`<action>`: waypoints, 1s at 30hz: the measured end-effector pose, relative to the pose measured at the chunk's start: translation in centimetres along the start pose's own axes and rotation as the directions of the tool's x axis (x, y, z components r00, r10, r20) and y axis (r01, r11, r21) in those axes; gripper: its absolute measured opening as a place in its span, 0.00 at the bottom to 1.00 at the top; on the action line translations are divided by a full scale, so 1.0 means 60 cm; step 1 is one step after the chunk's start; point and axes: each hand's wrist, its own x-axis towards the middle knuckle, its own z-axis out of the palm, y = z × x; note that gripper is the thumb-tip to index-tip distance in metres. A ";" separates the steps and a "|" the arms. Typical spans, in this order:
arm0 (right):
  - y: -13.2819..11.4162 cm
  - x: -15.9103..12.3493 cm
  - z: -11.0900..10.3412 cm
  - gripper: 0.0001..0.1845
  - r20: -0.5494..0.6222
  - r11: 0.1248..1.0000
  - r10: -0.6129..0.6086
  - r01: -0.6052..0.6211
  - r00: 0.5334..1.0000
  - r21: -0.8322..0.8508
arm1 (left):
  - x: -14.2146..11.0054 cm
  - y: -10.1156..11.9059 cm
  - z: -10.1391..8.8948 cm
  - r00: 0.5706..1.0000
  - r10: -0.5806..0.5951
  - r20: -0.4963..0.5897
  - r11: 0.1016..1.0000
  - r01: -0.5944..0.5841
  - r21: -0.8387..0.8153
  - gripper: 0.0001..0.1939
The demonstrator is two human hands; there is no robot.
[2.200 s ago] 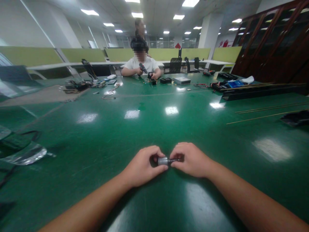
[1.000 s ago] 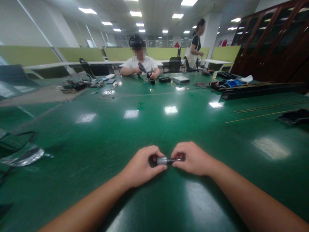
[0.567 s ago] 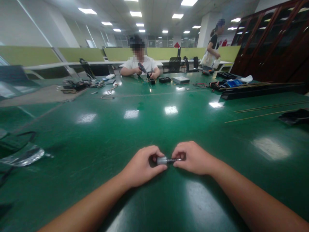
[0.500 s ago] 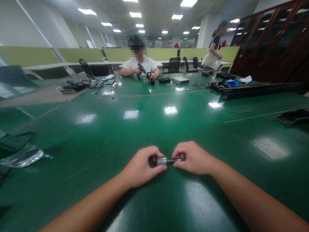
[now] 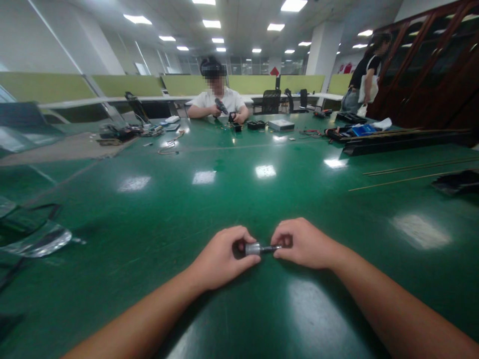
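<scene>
Above the green tabletop (image 5: pixel 224 209), my left hand (image 5: pixel 223 259) is closed round a short grey cylinder (image 5: pixel 253 249), its thumb along the near side. A thin dark shaft (image 5: pixel 266 249) sticks out of the cylinder to the right. Fingers and thumb of my right hand (image 5: pixel 299 244) pinch the far end of that shaft, whose tip they partly hide. The cylinder and shaft lie roughly level, left to right. Whether the shaft is fixed in the cylinder I cannot tell.
Across the table a seated person (image 5: pixel 217 104) holds a power drill (image 5: pixel 220 105) over small black parts. Thin rods (image 5: pixel 400 183) and a long black channel (image 5: pixel 396 143) lie right. A transparent, shiny object (image 5: pixel 41 244) stands left. Another person (image 5: pixel 364 80) is by the cabinets.
My right hand has shifted slightly right, a little further from my left hand, which has barely moved. The person in the background has walked to the right, towards the cabinets.
</scene>
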 end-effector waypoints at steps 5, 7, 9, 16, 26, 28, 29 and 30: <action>0.001 0.001 -0.004 0.05 -0.007 0.998 -0.018 0.018 1.000 -0.068 | 0.000 0.000 0.000 1.000 -0.002 0.003 1.000 0.002 -0.007 0.09; 0.002 0.001 -0.006 0.04 -0.007 0.996 -0.022 0.021 1.000 -0.085 | 0.000 0.000 0.000 1.000 0.000 0.002 1.000 0.000 -0.008 0.09; 0.002 0.000 -0.009 0.04 -0.006 0.996 -0.020 0.020 1.000 -0.086 | 0.000 0.000 0.000 1.000 0.000 0.001 1.000 0.000 -0.009 0.09; 0.003 -0.002 -0.014 0.04 0.004 0.996 0.009 -0.009 1.000 -0.087 | 0.001 0.000 0.000 1.000 -0.002 0.003 1.000 0.002 -0.014 0.09; 0.007 -0.004 -0.021 0.05 0.017 0.996 0.031 -0.029 0.999 -0.080 | 0.002 0.004 0.000 1.000 -0.008 0.001 0.999 0.008 -0.034 0.08; 0.009 -0.004 -0.022 0.05 0.020 0.996 0.040 -0.038 0.999 -0.076 | 0.002 0.004 0.000 1.000 -0.008 0.001 0.999 0.008 -0.035 0.08; 0.010 -0.005 -0.022 0.05 0.021 0.996 0.044 -0.042 0.999 -0.075 | 0.002 0.004 0.000 1.000 -0.007 0.002 0.999 0.007 -0.034 0.08; 0.010 -0.006 -0.022 0.05 0.022 0.996 0.046 -0.044 0.999 -0.074 | 0.002 0.004 0.000 1.000 -0.006 0.002 0.999 0.006 -0.033 0.08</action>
